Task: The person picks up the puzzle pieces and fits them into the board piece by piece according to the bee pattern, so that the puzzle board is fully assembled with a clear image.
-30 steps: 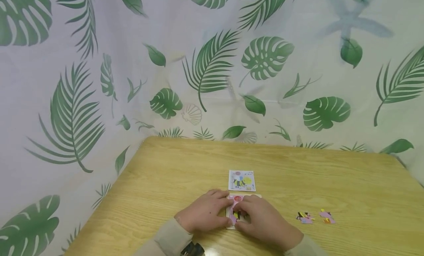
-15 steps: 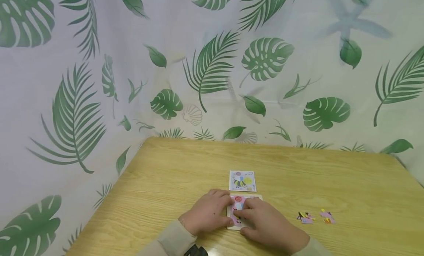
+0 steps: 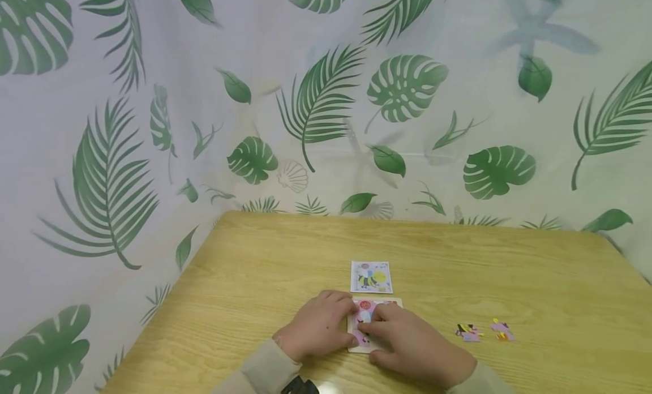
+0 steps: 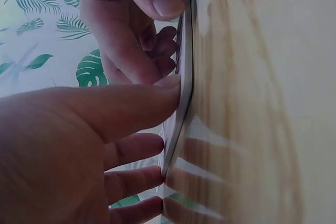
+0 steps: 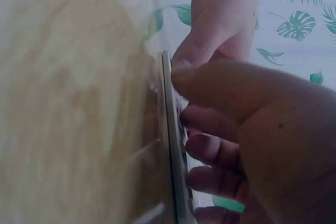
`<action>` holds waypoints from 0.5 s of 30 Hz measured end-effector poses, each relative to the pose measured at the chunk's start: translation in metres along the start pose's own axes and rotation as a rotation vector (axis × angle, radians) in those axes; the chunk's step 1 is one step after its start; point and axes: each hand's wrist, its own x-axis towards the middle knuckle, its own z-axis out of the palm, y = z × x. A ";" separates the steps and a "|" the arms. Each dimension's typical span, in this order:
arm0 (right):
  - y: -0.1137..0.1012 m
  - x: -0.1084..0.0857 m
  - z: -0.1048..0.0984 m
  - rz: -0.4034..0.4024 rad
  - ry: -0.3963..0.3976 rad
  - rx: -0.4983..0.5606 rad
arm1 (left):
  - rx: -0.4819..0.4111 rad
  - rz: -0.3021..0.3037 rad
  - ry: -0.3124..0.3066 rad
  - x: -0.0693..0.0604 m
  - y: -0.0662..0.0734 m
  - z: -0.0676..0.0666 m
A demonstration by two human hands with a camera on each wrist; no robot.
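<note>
Jigsaw board (image 3: 376, 343) lies flat on the table (image 3: 285, 252), with two hands on it. Behind the table hangs a pale sheet with green leaves (image 3: 316, 105). Starting on the left, a light sleeve (image 3: 262, 371) comes in, and a black thing (image 3: 300, 386) shows next to it. The left hand (image 3: 317, 326) is at the board's left side. Its fingers are quite straight and touch the edge, and its thumb rests on the near edge. Pink pieces (image 3: 363, 341) sit in the left part of the board. Just past the board's far side is a picture card (image 3: 374, 276) with a yellow and black bee. The right hand (image 3: 420, 343) is on the board's right part, its fingers pressing down over the pieces, not closed up. Farther right, two loose puzzle pieces (image 3: 470, 332) lie near each other, apart from the board.
</note>
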 end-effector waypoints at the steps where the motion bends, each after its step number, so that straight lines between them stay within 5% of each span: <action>1: -0.001 0.000 -0.001 0.004 -0.004 0.003 | -0.004 -0.004 -0.006 -0.001 0.000 0.000; 15: -0.002 -0.007 -0.007 0.000 -0.038 0.025 | 0.014 0.015 -0.015 -0.005 0.000 -0.003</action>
